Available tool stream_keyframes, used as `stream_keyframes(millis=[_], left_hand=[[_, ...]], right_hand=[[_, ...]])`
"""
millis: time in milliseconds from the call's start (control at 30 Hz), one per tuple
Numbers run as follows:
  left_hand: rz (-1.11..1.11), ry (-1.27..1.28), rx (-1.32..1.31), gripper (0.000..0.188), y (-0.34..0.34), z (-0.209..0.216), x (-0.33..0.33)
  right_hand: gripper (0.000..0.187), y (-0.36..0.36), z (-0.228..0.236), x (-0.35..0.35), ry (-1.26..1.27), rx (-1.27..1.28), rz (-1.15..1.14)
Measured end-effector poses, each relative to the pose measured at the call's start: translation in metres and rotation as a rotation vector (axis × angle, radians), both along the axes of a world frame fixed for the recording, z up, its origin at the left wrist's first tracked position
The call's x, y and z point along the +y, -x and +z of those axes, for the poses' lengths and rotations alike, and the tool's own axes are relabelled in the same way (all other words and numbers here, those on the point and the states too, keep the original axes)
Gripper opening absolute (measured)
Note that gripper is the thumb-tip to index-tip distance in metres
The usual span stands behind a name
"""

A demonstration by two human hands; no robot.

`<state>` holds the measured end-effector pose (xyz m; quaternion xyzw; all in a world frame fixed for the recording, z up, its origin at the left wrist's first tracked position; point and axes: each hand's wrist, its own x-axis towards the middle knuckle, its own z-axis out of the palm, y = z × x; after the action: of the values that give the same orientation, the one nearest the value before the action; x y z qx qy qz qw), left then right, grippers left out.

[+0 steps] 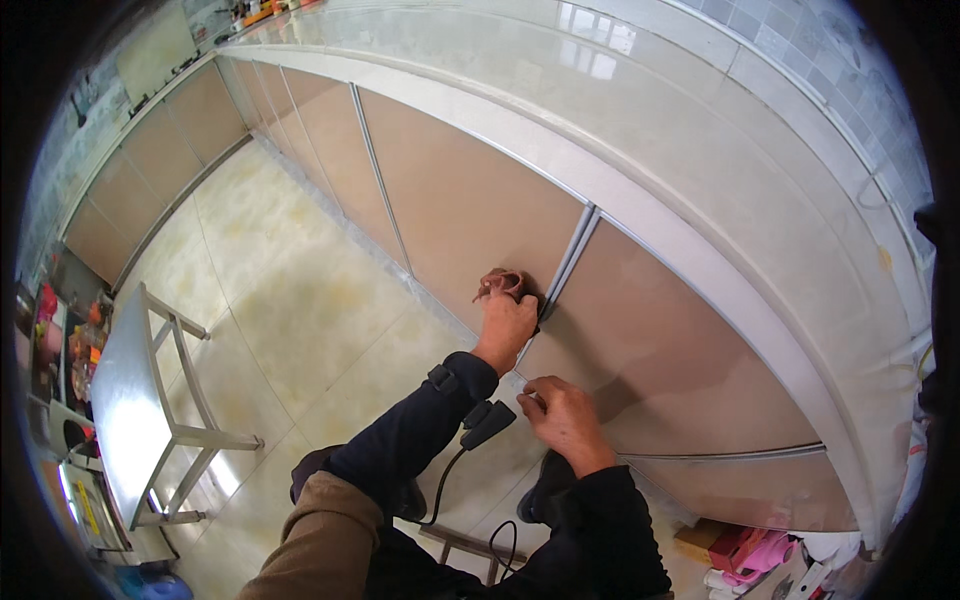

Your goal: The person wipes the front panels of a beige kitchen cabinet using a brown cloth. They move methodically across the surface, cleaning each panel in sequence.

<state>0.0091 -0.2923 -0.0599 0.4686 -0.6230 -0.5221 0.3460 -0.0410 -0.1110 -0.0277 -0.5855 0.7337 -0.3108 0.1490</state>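
Observation:
My left hand [508, 325] is closed around a crumpled reddish-brown cloth [505, 282]. It presses the cloth to the lower part of a beige cabinet door [465, 190], just left of a metal edge strip [572, 255]. Lower and to the right, my right hand [568, 422] is held in front of the neighbouring cabinet door [680, 340], its fingers curled in. Whether anything is inside those fingers is hidden. A black strap [440, 378] circles my left wrist, and a small black device [487, 425] with a cable hangs between my forearms.
A white counter [640, 90] runs above the cabinets. On the tiled floor to the left stands a metal-legged table [135, 410]. Crowded shelves [75, 350] line the far left. Low at right lie a pink item [765, 555] and boxes [705, 540]. My dark shoes are below.

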Motion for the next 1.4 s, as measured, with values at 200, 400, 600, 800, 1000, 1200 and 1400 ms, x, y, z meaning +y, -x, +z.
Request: stream_keyframes(millis=[200, 400, 600, 800, 1000, 1200, 1400], left_hand=[[0.16, 0.614, 0.166, 0.037, -0.004, 0.057, 0.0], [0.214, 0.868, 0.193, 0.043, -0.011, 0.056, -0.034], [0.281, 0.429, 0.131, 0.042, -0.02, -0.016, -0.058], [0.226, 0.095, 0.161, 0.042, -0.014, -0.03, -0.051], [0.116, 0.176, 0.178, 0.038, -0.021, 0.023, -0.039], [-0.014, 0.111, 0.448, 0.024, -0.049, 0.033, -0.025], [-0.031, 0.393, 0.209, 0.02, -0.063, 0.039, -0.024]], right_hand=[[0.02, -0.001, 0.001, 0.005, -0.051, -0.027, 0.008], [0.021, 0.008, 0.005, 0.009, -0.059, -0.042, -0.015], [0.02, 0.007, 0.006, 0.011, -0.028, -0.052, -0.001], [0.02, 0.005, 0.006, 0.006, -0.055, -0.039, -0.007], [0.02, 0.003, 0.007, 0.004, -0.074, -0.063, -0.013], [0.02, 0.0, 0.009, 0.004, -0.049, -0.051, -0.01], [0.018, 0.002, 0.007, 0.007, -0.015, -0.051, 0.007]])
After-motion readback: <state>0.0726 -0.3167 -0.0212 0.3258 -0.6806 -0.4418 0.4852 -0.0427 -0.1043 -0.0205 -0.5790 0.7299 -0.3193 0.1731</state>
